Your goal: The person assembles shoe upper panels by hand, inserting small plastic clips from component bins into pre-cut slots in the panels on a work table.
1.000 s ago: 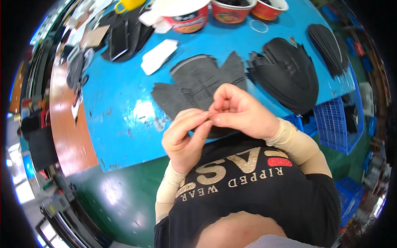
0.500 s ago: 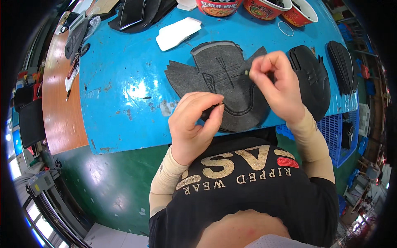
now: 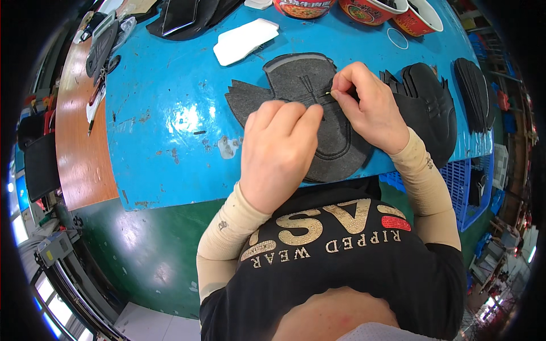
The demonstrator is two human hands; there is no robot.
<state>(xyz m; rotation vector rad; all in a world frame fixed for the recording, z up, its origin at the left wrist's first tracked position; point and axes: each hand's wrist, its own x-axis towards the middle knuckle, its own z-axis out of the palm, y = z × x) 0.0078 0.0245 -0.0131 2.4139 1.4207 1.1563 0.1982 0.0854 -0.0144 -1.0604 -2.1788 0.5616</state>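
Note:
A dark grey fabric cut-out (image 3: 296,79) with stitched lines lies flat on the blue table (image 3: 165,113), right in front of me. My left hand (image 3: 278,153) rests on its near half, fingers bent and together, holding it down. My right hand (image 3: 367,111) sits on its right side. Thumb and forefinger pinch a tiny thin yellowish-tipped thing at the centre seam, too small to identify. Both hands hide the lower part of the cut-out.
Stacks of black cut-outs (image 3: 432,113) lie to the right, with more (image 3: 475,91) at the table's edge. A white foam piece (image 3: 244,40), red bowls (image 3: 369,8) and a white ring (image 3: 398,38) sit at the back. A brown bench (image 3: 77,153) is left, a blue crate (image 3: 472,182) right.
The grey cut-out, held up between both hands a second ago, now lies flat. My left hand has come down on it and my right hand has moved to its centre seam.

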